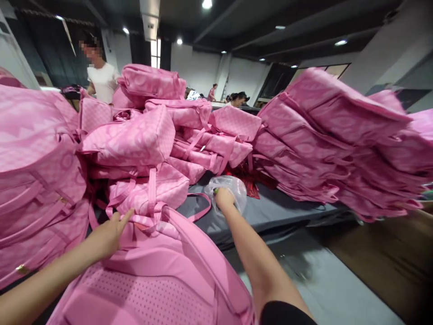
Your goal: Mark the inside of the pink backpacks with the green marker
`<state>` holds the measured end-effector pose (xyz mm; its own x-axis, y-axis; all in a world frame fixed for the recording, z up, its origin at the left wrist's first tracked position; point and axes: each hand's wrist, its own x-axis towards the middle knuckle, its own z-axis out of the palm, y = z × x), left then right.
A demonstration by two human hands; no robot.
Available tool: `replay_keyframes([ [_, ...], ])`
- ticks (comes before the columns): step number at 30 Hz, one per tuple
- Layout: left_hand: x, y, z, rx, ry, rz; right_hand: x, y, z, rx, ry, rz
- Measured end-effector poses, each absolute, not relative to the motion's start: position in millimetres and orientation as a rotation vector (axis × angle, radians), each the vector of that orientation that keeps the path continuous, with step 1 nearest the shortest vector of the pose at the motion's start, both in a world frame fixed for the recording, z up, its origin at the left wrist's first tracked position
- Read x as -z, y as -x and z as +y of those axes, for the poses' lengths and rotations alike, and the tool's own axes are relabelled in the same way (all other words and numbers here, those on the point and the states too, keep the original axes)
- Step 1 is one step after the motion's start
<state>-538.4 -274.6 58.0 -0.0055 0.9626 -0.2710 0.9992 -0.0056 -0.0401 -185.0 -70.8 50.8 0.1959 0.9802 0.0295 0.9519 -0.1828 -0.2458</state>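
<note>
A pink backpack (145,289) leans close in front of me, its dotted back panel and padded shoulder strap facing me. My left hand (108,237) rests at its upper left edge, index finger stretched out, other fingers partly hidden. My right hand (224,198) reaches to a clear plastic bag (239,192) on the dark-covered table (270,216). Its fingers are closed around a small green thing (215,192), mostly hidden, so its kind does not show. A thin pink strap (202,212) loops over the table between the hands.
Pink patterned backpacks are heaped at the left (34,180) and middle (135,135). A tall stack of flat pink bags (321,135) overhangs the table at right. Red packaging (250,183) lies behind the plastic bag. A person in white (103,81) stands beyond the heap.
</note>
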Motion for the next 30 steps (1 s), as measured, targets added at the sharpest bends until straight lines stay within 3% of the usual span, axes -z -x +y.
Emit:
replay_keyframes([
  [6, -63.1, 538.4, -272.3, 0.311, -2.103, 2.060, -74.2, 197.6, -146.5, -0.362, 1.916, -2.015],
  [14, -75.0, 534.2, -289.2, 0.108, -2.112, 2.018, -83.4, 288.1, -217.7, -1.188, 1.088, -1.972],
  [21, -51.0, 549.7, -331.1, -0.683, -2.067, 1.810, -61.3, 333.5, -230.3, -1.142, 1.119, -2.238],
  [26, -31.8, 554.4, -346.0, -0.873, -2.117, 1.765, -60.9, 336.8, -234.9, -0.797, 1.149, -2.518],
  [30, -26.2, 552.1, -341.2, -0.959, -2.111, 1.768, -53.6, 333.6, -242.5, -0.753, 0.906, -2.513],
])
